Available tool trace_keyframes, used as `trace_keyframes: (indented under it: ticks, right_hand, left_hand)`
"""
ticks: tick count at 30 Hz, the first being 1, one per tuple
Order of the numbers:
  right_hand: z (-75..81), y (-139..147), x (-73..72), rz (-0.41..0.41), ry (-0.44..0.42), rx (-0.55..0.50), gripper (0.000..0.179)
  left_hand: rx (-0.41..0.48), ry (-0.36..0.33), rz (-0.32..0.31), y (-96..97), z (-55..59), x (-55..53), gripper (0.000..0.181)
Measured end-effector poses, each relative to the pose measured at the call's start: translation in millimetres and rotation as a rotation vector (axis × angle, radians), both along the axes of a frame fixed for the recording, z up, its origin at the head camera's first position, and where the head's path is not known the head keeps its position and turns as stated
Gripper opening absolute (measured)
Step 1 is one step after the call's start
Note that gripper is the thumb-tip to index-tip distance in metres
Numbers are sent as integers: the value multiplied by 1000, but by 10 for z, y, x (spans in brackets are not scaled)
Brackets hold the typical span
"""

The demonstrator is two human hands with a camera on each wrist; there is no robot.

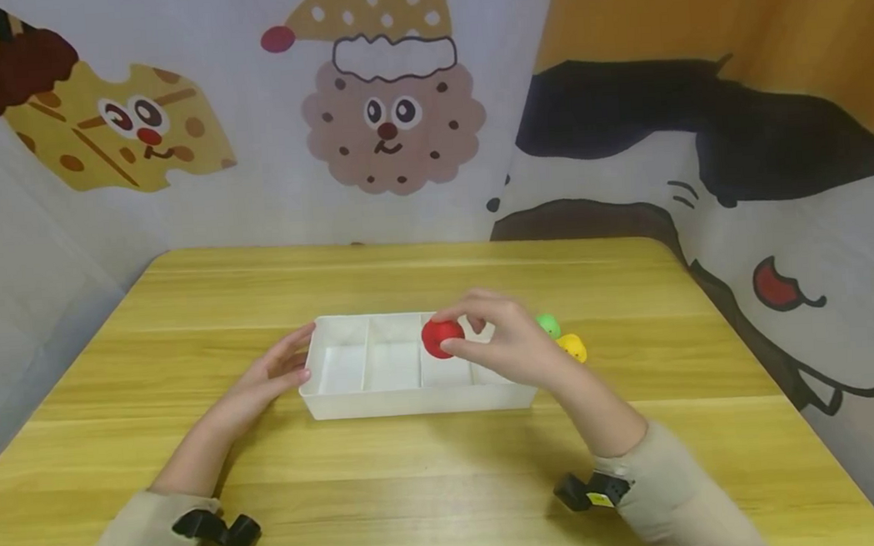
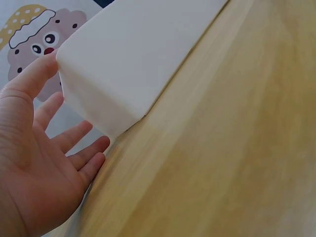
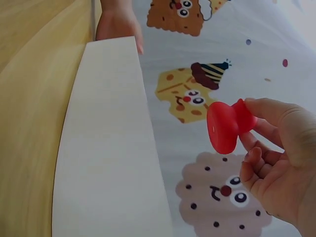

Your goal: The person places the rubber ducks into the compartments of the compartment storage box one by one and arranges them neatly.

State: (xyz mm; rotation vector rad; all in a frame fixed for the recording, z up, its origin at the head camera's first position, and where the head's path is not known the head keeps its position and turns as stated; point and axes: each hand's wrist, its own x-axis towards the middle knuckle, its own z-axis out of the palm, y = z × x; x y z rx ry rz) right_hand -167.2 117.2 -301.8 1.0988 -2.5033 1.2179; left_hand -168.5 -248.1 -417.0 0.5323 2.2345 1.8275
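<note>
A white divided tray (image 1: 421, 401) sits on the table, its long side toward me. My left hand (image 1: 278, 373) rests against the tray's left end, fingers loosely spread. In the left wrist view the thumb touches the tray's corner, and the other fingers are beside the end wall. My right hand (image 1: 512, 339) pinches a small red rubber duck (image 1: 441, 338) between thumb and fingers, above the tray's right half. The right wrist view shows the red duck (image 3: 224, 127) from below, apart from the tray. The compartments at left and middle hold nothing; the rightmost is partly hidden by my right hand.
Just right of the tray are a green toy (image 1: 548, 325) and a yellow toy (image 1: 573, 347), partly behind my right hand. The wooden table (image 1: 420, 491) ends at a printed curtain (image 1: 253, 209) at the back.
</note>
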Motion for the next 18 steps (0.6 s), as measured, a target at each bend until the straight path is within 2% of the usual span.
trace_keyframes:
  ticks: [12,18]
  right_hand:
    - [-56,-389,-75,136,39,-27,26]
    - [-54,-557,-101,154,6,-13,26]
  left_hand:
    - [2,-2,-7,14,9,0,65]
    - [11,-9,-1,13,8,7,65]
